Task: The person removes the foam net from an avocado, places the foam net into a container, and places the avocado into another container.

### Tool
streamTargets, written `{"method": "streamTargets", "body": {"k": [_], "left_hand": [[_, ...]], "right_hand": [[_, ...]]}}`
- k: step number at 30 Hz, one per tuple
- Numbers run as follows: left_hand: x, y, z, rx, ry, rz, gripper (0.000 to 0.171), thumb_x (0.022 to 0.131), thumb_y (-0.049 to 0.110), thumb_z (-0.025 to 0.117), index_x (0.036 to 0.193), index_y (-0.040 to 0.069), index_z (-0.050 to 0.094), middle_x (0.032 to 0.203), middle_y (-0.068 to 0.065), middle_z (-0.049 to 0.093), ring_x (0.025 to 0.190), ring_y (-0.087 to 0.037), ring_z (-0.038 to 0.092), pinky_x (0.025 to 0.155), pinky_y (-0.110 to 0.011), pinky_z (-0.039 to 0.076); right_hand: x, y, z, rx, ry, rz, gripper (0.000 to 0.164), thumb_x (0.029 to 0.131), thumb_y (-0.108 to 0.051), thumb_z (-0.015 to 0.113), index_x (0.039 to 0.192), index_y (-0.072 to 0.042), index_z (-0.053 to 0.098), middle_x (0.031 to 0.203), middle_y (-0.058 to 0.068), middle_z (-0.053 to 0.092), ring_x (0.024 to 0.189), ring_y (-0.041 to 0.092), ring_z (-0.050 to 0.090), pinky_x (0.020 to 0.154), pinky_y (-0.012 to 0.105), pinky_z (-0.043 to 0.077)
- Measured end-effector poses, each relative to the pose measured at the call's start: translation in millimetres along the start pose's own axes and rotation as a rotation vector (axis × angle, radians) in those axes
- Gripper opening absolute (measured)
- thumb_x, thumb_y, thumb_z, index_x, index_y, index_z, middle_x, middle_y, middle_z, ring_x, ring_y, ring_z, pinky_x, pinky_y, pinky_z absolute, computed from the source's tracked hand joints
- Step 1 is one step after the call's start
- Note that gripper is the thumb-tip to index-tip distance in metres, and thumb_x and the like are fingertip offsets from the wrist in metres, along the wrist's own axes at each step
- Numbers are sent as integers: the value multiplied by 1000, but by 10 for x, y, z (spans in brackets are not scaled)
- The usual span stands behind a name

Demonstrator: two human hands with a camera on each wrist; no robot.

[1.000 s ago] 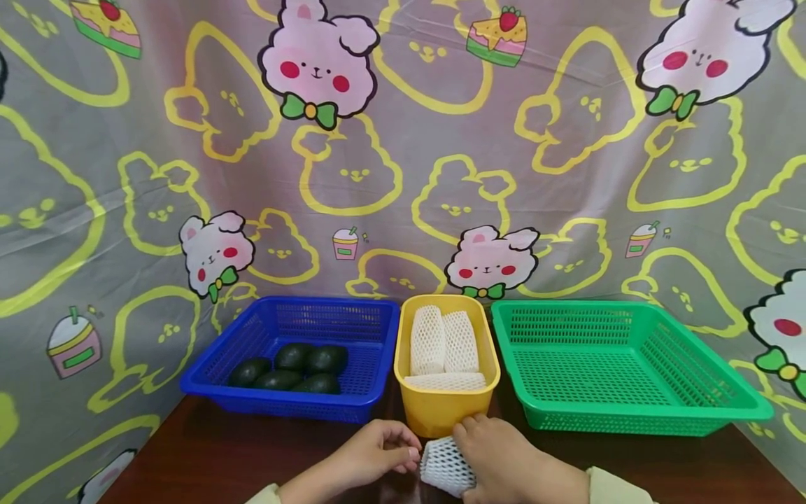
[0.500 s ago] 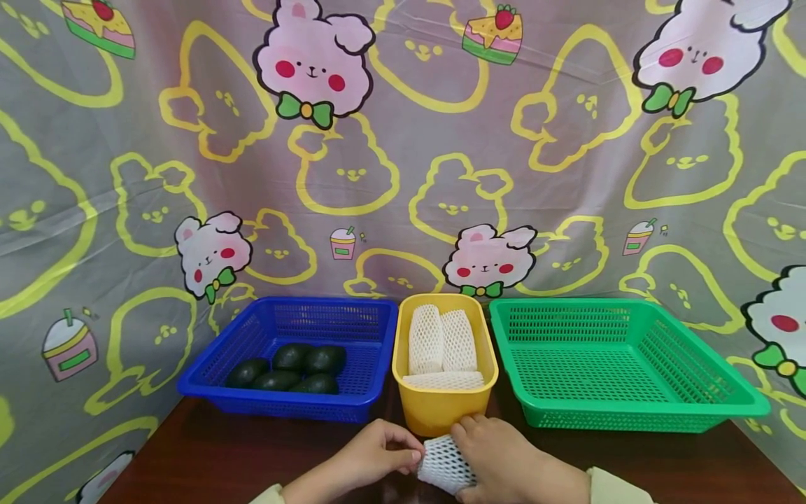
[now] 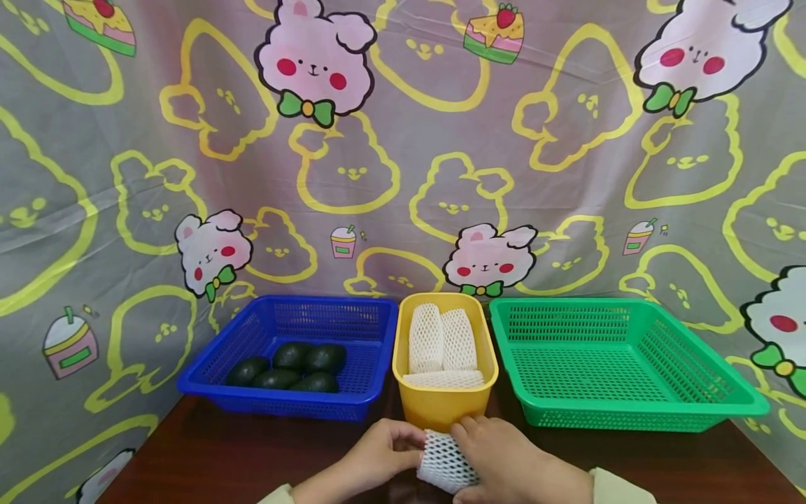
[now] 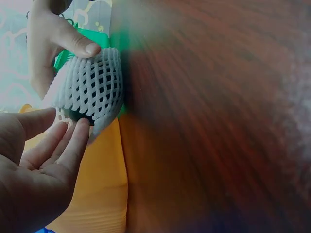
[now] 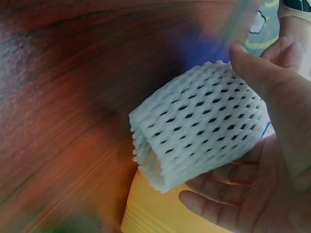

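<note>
A white foam fruit net (image 3: 447,462) is held low over the table, just in front of the yellow bin. In the left wrist view a dark green avocado (image 4: 80,116) shows through the net's end; most of it is covered. My right hand (image 3: 504,455) grips the net from the right, thumb on one side and fingers round the other. With thumb and fingertips, my left hand (image 3: 380,451) pinches the net's left end. The right wrist view shows the net's other end (image 5: 148,160) as an open mouth.
A blue basket (image 3: 220,394) with several dark green avocados (image 3: 324,358) stands at the left. Between it and a green basket (image 3: 642,409) on the right is the yellow bin (image 3: 441,409), holding white foam nets (image 3: 427,339). A patterned cloth (image 3: 403,140) hangs behind.
My left hand has moved right, from just beside the net to its left end, where thumb and fingers now pinch it. The right hand keeps its grip almost in place.
</note>
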State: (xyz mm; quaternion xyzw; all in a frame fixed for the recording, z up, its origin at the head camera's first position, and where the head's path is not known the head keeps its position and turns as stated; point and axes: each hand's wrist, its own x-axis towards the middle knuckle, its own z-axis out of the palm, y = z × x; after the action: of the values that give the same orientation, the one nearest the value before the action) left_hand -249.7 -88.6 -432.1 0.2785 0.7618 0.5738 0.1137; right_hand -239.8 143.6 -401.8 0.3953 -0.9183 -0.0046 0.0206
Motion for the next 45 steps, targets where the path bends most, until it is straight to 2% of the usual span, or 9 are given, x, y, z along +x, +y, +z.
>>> {"method": "streamTargets", "body": {"k": [4, 11, 17, 23, 32, 39, 42, 45], "left_hand": [[0, 12, 22, -39, -20, -6, 20, 82, -3, 69, 101, -5, 68, 96, -9, 70, 80, -7, 64, 70, -19, 52], [-14, 18, 37, -74, -39, -36, 25, 77, -7, 70, 101, -6, 65, 96, -7, 68, 83, -13, 65, 72, -19, 51], [-19, -1, 48, -110, -57, -54, 27, 75, -8, 71, 102, -6, 65, 95, -6, 67, 84, -14, 65, 72, -19, 51], [8, 21, 41, -119, -97, -56, 31, 75, -11, 70, 105, -7, 63, 98, -7, 66, 86, -13, 65, 74, -21, 52], [120, 79, 88, -16, -107, -103, 50, 67, -14, 64, 116, -8, 57, 102, -6, 60, 89, -15, 62, 71, -23, 52], [211, 33, 184, -61, -178, -26, 47, 69, -16, 63, 114, -3, 57, 101, -2, 65, 89, -6, 62, 75, -20, 51], [236, 25, 206, 16, -167, 4, 48, 66, -16, 62, 112, 0, 59, 98, 4, 64, 86, -3, 60, 77, -20, 50], [244, 34, 208, 138, -141, 8, 50, 62, -15, 62, 110, 2, 60, 92, 8, 61, 82, -2, 56, 76, -20, 47]], "right_hand": [[-43, 43, -5, 64, 0, -2, 69, 72, -72, 67, 109, -15, 53, 95, -7, 54, 79, 6, 48, 70, 30, 48], [-164, 130, 12, 180, -10, 29, 72, 72, -66, 73, 118, -14, 51, 105, -8, 57, 86, 5, 52, 76, 33, 50], [-263, 199, 54, 180, -18, 45, 68, 71, -52, 81, 119, -14, 54, 106, -6, 61, 90, 8, 56, 78, 36, 51], [-279, 222, 91, 166, -2, 35, 60, 71, -42, 84, 116, -15, 56, 102, -5, 63, 90, 9, 58, 76, 35, 51], [-264, 251, 97, 218, -23, 40, 53, 71, -34, 86, 111, -15, 57, 98, -8, 62, 86, 5, 57, 74, 33, 51], [-236, 241, 107, 205, -31, 38, 53, 69, -32, 87, 109, -16, 56, 96, -9, 61, 84, 4, 57, 73, 32, 51], [-224, 230, 106, 186, -37, 42, 53, 68, -32, 88, 107, -15, 57, 95, -8, 61, 83, 4, 57, 72, 32, 51], [-217, 219, 104, 180, -42, 45, 53, 68, -32, 88, 107, -15, 57, 94, -8, 61, 82, 4, 56, 72, 31, 51]]}}
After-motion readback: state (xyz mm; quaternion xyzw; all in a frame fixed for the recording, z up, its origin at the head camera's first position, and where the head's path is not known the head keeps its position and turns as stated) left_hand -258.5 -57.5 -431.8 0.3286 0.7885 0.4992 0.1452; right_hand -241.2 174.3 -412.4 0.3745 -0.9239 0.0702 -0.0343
